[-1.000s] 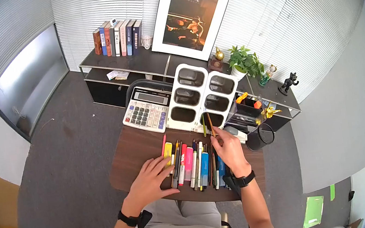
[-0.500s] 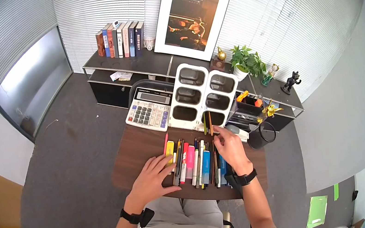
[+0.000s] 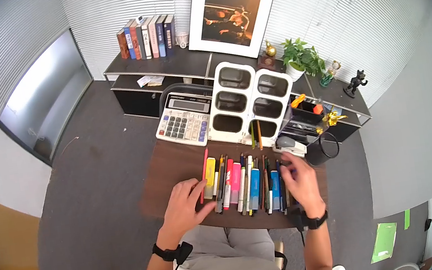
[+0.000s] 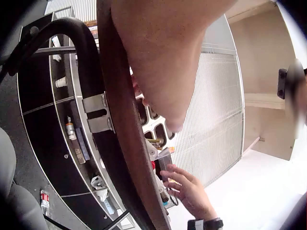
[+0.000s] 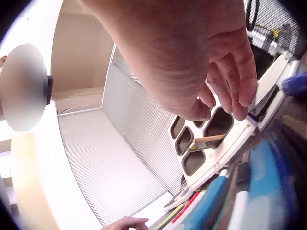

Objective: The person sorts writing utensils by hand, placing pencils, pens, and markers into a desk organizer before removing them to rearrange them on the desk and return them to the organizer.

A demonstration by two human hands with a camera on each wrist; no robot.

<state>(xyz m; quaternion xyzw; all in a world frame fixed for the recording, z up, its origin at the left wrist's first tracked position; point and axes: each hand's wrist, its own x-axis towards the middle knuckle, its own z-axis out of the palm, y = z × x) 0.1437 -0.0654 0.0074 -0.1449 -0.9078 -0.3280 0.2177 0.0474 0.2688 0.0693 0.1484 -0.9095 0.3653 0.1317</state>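
Note:
A tight row of pens, pencils and highlighters lies across the brown table, among them a yellow highlighter (image 3: 210, 170), a pink highlighter (image 3: 237, 179) and a blue highlighter (image 3: 255, 187). At the row's left end, my left hand (image 3: 184, 210) rests by a slim pink pencil (image 3: 205, 158), thumb spread toward the near ends. My right hand (image 3: 302, 182) hovers at the right end with fingers loosely bent; nothing shows between them in the right wrist view. Behind the row stands a white six-compartment organizer (image 3: 227, 138). An orange pencil (image 3: 259, 134) and a green pencil (image 3: 252, 136) lean in its lower right compartment.
Left of the organizer sits a large calculator (image 3: 184, 122). A grey-and-white stapler (image 3: 290, 145) and a black mesh cup (image 3: 315, 155) stand beyond my right hand. Farther back, a low cabinet (image 3: 189, 61) carries books (image 3: 154, 37), a framed poster and a plant.
My right hand has left the orange pencil at the organizer and moved right to the row's end. The left hand has shifted slightly outward, toward the pink pencil.

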